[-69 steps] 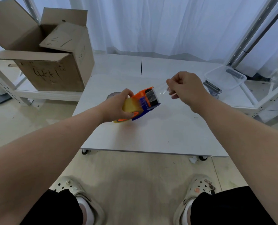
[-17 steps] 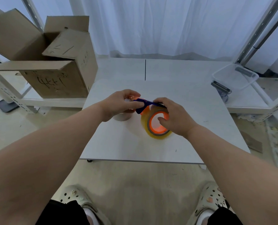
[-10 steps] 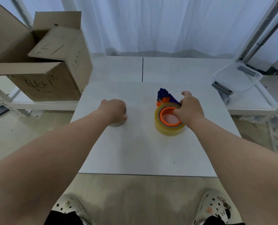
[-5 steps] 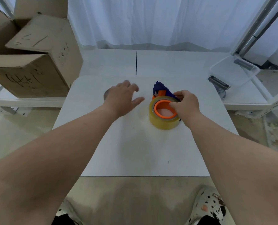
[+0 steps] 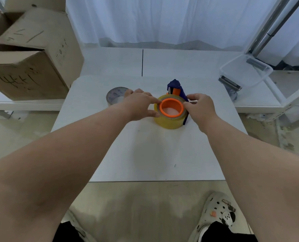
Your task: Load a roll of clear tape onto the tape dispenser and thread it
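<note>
where the tape roll (image 5: pixel 169 122) lies flat on the orange hub of the tape dispenser (image 5: pixel 175 86), mid-table (image 5: pixel 145 154) toward the far edge, left hand (image 5: pixel 140 106) grips its left rim between thumb and forefinger; right hand (image 5: pixel 200 109) pinches its right rim. spare roll (image 5: pixel 114 96) just behind left hand.

white curtains (image 5: pixel 162 20) hang behind the white table (image 5: pixel 145 154); cardboard box (image 5: pixel 31 67) beyond its far-left corner, clear bin (image 5: pixel 246 72) far right; beige floor (image 5: pixel 136 198).
</note>
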`<action>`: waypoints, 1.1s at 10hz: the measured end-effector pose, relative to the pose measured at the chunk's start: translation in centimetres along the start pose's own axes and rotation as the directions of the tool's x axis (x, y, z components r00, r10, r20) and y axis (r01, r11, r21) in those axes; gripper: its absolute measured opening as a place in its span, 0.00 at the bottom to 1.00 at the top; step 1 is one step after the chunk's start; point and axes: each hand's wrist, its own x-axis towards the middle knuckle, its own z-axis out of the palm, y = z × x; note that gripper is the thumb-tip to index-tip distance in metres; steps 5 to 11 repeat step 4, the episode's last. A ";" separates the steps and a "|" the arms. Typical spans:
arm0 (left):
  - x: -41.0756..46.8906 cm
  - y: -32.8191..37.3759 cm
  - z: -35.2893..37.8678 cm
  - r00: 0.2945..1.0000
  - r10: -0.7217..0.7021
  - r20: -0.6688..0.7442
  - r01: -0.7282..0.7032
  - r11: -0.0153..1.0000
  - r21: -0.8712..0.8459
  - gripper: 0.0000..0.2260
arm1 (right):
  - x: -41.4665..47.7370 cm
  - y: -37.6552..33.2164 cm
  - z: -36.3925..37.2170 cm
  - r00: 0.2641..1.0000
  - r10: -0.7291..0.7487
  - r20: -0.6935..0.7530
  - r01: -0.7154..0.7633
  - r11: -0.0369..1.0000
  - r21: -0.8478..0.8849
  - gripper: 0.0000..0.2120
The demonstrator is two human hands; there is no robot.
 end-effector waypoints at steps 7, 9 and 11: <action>-0.1 0.6 -0.3 0.999 -0.033 -0.013 0.032 0.996 -0.079 0.24 | 0.7 -0.4 -0.2 0.994 0.088 -0.063 -0.088 0.996 0.006 0.12; -0.1 0.6 -0.3 0.999 -0.033 -0.013 0.032 0.996 -0.079 0.24 | 0.7 -0.4 -0.2 0.994 0.088 -0.063 -0.088 0.996 0.006 0.12; -0.1 0.6 -0.3 0.999 -0.033 -0.013 0.032 0.996 -0.079 0.24 | 0.7 -0.4 -0.2 0.994 0.088 -0.063 -0.088 0.996 0.006 0.12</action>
